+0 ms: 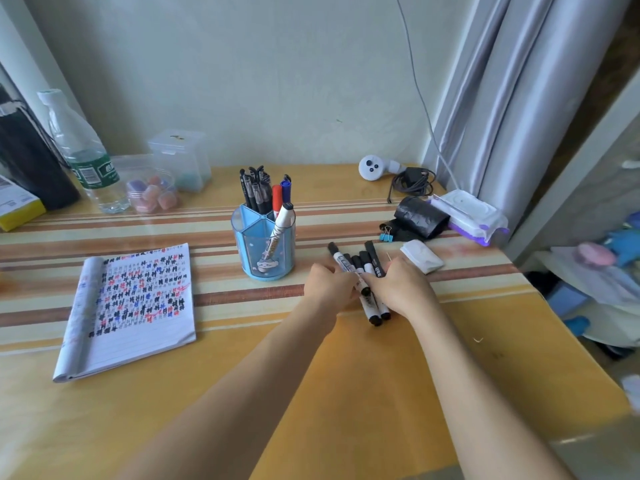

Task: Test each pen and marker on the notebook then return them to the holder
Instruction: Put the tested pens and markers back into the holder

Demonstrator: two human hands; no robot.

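Pinched flat on the glossy striped bench [346,393] between left grip [329,284] and right grip [398,289], both curled in from either side: white, black-capped markers [343,262], long axes near-to-far, far ends leaning left. Beyond-left, translucent blue holder [265,251] with upright pens [254,192]; far left, scribbled notebook [138,306].

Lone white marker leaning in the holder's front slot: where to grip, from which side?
I'd pinch the marker by its upper end, the only part above the holder rim; the rest sits behind the wall. Come from above and the right, pulling along its lean, since pens crowd the back slots.
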